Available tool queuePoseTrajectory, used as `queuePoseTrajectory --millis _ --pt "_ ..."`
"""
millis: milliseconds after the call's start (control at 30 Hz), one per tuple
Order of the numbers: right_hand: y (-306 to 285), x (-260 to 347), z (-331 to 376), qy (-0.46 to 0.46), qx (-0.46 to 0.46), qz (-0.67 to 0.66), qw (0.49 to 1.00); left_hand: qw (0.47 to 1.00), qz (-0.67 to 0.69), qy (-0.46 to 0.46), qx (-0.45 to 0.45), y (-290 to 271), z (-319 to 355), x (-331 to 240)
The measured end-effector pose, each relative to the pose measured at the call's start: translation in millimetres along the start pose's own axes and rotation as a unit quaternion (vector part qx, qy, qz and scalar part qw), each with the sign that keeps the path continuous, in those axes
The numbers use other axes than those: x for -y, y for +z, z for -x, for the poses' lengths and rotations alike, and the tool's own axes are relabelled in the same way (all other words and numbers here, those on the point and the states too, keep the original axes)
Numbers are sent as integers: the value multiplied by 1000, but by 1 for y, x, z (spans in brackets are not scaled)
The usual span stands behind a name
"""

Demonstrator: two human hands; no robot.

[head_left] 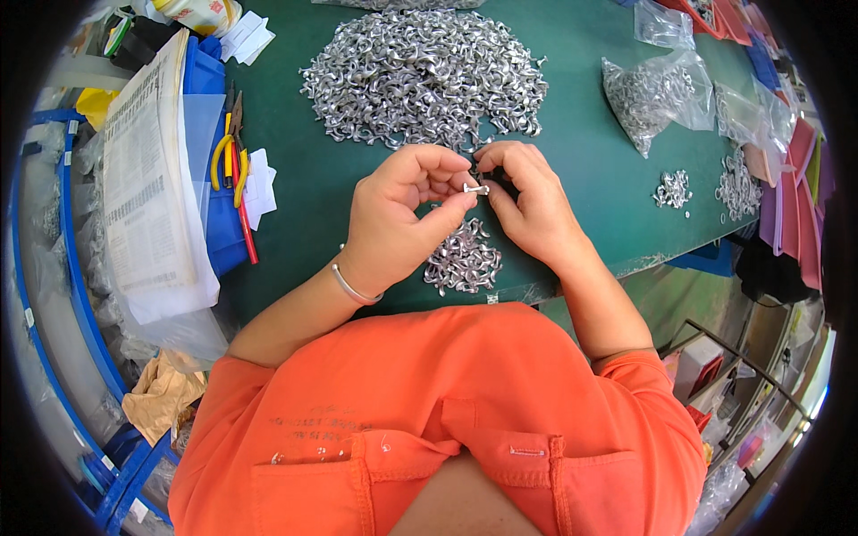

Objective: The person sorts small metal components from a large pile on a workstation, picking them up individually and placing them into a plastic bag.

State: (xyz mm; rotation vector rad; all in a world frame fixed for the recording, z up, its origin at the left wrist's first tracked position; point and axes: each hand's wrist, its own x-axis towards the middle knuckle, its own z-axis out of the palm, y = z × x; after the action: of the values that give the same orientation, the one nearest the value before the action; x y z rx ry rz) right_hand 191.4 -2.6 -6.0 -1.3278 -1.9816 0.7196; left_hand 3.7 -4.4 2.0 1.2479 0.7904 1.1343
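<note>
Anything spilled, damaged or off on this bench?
Two minor things. The table's front edge, right side, looks scuffed, showing pale through the green. One stray bit lies just apart from the small metal pile at right, perhaps spilled. The metal piece at the left hand is too small to judge.

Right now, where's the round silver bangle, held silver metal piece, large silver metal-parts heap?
Round silver bangle (348,287), head view: outer band.
Held silver metal piece (476,189), head view: middle.
Large silver metal-parts heap (427,76), head view: centre.
</note>
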Motion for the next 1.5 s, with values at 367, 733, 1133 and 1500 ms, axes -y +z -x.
queuePoseTrajectory --millis 367,733,1133,1500 --pt "-3 21 9 52 -51 -430 900 989 -141 39 32 -2 0 -4" --pt "8 16 20 -48 -122 -414 901 970 148 -191 27 -4 -5 -7" --pt "0 -1 4 -2 -54 2 999 999 -13 8 36 -5 -2 0" --pt "1 -1 7 132 -103 -125 978 944 -267 -132 145 -15 -6 -13"
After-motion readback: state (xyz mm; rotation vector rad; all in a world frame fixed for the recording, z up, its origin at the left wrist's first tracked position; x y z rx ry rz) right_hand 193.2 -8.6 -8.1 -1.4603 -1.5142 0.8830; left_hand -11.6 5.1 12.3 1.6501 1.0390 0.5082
